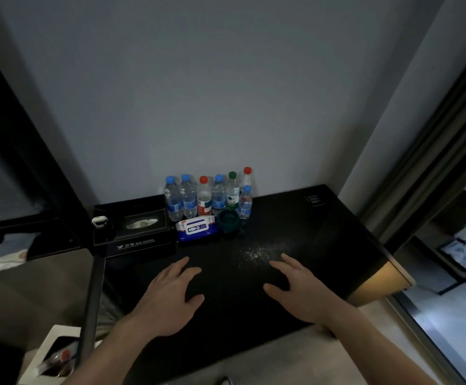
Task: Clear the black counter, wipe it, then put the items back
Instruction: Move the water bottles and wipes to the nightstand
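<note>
The black counter [323, 245] carries several water bottles [206, 195] with blue, red and green caps, standing against the wall. In front of them lie a blue-and-white wet-wipe pack [195, 227] and a dark green cup [227, 222]. A black hotel tissue box [137, 232] sits at the counter's left end. White crumbs or dust [256, 252] speckle the middle. My left hand [170, 298] and my right hand [298, 287] hover over the front of the counter, fingers spread, holding nothing.
A white bin [56, 357] with trash stands on the floor at lower left. A folded cloth [9, 254] lies on a dark ledge to the left. A small dark card [315, 201] rests at the counter's back right. At right is a doorway to another room.
</note>
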{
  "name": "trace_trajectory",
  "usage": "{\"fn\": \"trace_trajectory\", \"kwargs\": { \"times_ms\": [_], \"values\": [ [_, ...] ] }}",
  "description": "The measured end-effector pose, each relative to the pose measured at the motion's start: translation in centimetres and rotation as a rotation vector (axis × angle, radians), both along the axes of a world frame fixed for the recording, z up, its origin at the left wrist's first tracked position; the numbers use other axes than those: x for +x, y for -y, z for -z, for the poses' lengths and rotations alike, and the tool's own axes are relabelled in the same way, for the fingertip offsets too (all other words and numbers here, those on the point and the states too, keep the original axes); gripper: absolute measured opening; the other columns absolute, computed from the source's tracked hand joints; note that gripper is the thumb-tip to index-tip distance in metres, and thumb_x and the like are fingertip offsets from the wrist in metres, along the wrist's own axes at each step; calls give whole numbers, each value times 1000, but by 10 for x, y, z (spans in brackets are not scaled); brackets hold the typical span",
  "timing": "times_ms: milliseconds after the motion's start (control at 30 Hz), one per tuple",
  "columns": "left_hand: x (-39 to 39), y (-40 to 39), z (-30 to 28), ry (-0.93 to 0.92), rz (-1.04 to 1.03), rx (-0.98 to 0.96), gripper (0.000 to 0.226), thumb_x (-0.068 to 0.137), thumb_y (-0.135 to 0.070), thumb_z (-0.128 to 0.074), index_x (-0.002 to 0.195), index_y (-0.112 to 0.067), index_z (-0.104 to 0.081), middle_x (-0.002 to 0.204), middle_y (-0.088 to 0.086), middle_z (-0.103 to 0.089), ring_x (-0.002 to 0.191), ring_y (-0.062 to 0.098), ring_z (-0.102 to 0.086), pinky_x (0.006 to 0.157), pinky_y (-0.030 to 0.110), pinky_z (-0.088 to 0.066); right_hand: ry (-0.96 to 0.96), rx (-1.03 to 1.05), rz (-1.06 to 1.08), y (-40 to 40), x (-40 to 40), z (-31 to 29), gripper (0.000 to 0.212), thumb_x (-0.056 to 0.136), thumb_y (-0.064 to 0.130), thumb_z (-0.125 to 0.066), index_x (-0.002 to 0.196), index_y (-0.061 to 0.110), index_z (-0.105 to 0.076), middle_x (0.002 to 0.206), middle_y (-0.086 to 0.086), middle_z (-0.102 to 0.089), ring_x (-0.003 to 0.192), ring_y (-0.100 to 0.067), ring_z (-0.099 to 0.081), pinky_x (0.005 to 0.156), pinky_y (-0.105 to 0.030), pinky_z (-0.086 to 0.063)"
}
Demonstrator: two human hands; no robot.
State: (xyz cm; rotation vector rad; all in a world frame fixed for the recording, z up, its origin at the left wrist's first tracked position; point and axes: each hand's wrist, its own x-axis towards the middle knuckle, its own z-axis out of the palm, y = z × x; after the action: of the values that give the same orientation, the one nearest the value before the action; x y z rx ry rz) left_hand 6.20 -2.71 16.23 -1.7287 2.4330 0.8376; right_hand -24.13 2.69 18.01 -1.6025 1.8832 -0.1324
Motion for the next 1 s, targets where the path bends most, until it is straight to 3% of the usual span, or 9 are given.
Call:
{"fn": "trace_trajectory", "kwargs": {
  "times_ms": [500, 700, 1000],
  "values": [
    [-124, 155, 13, -56, 147, -6, 67, 100, -55, -53, 159, -40, -24, 171, -9, -2, 156, 20, -12, 127, 43, -19, -82, -6, -28, 160, -88, 3, 75, 98, 58, -59, 161, 32, -30, 172, 3, -12, 156, -23, -24, 126, -36, -23],
    [-161, 202, 26, -47, 84, -5, 68, 99, -52, -55, 159, -36, -26, 171, -5, -7, 156, 23, -15, 127, 43, -21, -110, 3, -112, 244, -118, 14, 76, 98, 55, -61, 162, 31, -28, 172, 1, -13, 154, -23, -28, 125, -37, -27],
    [-236, 283, 60, -40, -89, 49, 66, 95, -45, -61, 154, -30, -35, 164, -3, -23, 144, 27, -36, 117, 45, -38, -109, -65, -287, 378, -166, 40, 80, 99, 43, -64, 163, 22, -22, 170, -5, -17, 153, -26, -28, 125, -41, -29]
  ]
}}
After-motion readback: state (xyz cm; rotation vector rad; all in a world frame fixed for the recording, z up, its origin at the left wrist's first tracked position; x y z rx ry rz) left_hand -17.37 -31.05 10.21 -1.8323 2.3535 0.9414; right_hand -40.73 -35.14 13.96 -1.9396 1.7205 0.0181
